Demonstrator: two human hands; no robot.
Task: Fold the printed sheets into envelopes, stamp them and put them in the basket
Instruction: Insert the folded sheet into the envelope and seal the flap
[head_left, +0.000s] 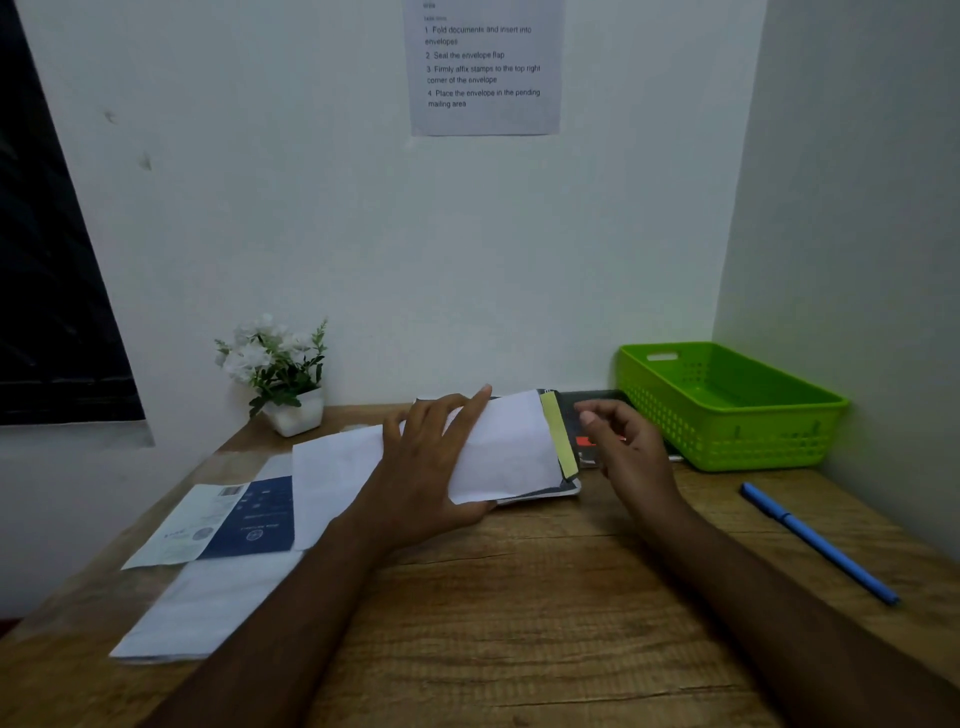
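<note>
A white envelope (511, 449) with a yellow strip along its right flap lies on a dark flat object (571, 486) in the middle of the wooden desk. My left hand (431, 462) lies flat on the envelope, fingers straight, thumb at its near edge. My right hand (623, 441) hovers just right of the yellow strip with fingers loosely curled and nothing in them. A green basket (727, 410) stands at the back right; nothing shows inside it. Printed sheets (223, 519) and plain white paper (208, 608) lie at the left.
A small potted plant (280, 369) with white flowers stands at the back left against the wall. A blue pen (815, 540) lies on the desk at the right. An instruction sheet (483, 67) hangs on the wall. A dark item with a red patch (587, 441) lies behind my right hand.
</note>
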